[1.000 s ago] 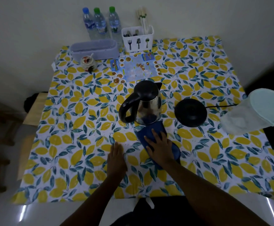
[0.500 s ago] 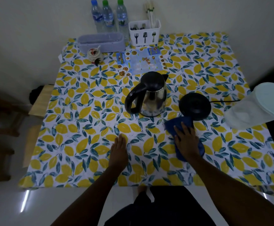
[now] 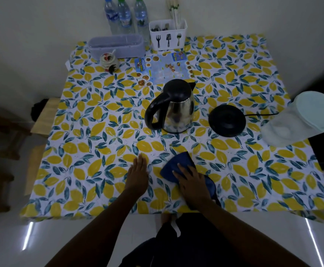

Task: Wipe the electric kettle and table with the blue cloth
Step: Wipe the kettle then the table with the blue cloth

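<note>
yellow lemons and teal leaves cover the table point(image 3: 91, 132), which stands against a pale wall. near its middle stands the steel kettle point(image 3: 173, 110) with a black lid and handle, upright, off its round black base point(image 3: 227, 120), which lies just beside it to the right. the blue cloth point(image 3: 178, 163) lies near the front edge, pinned flat under the right hand point(image 3: 193, 185), fingers spread on top of it, not gripping. just beside it the left hand point(image 3: 138, 175) rests palm down on the table, fingers straight and close together, holding nothing.
</note>
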